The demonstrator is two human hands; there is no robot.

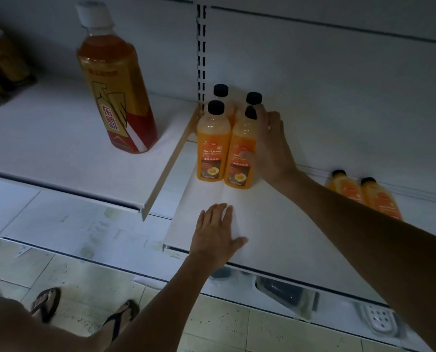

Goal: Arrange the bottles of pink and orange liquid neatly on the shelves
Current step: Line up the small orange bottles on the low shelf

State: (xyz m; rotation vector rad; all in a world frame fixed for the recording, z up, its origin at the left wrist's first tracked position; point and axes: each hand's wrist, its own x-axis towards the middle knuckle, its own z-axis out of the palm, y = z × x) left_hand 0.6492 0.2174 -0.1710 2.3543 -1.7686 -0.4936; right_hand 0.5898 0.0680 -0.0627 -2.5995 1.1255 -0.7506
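Right hand (272,146) seemingly clasps an orange bottle (237,171); left hand (215,235) rests flat, fingers (219,212) straight.

orange bottles (213,146) with black caps (215,106), big gold-and-red bottle (118,102) with white cap (91,15), white shelf (275,224), black flip-flops (45,304)

R shelf (275,224): 4 orange bottles (213,143) stand at back L; 2 flat bottles (374,199) lie at R.
L shelf (59,148): 1 big bottle (118,97) stands.
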